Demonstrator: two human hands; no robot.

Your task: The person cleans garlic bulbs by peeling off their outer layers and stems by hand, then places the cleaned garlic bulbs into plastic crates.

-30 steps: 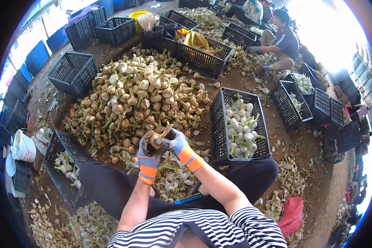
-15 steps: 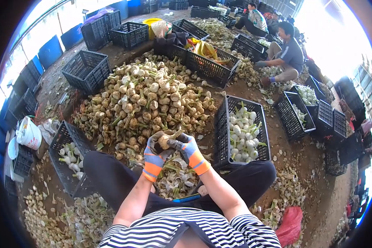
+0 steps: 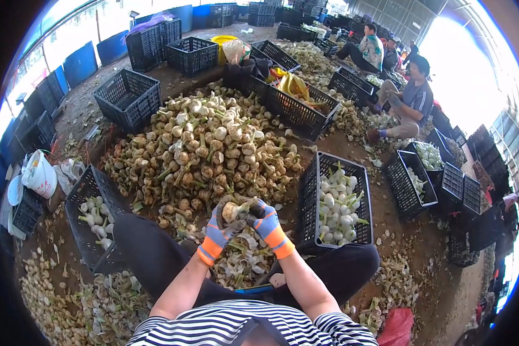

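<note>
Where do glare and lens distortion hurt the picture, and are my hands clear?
Head view, upper right: glare burns white beside the seated grey-shirted person; head view, left edge: distortion tilts the blue wall panels; head view, centre: the left hand and right hand, both gloved in blue and orange, and the round tan garlic bulb look clear.

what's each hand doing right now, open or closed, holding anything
Left hand: closed around a garlic bulb.
Right hand: curled beside the bulb's stem; whether it grips cannot be told.
</note>
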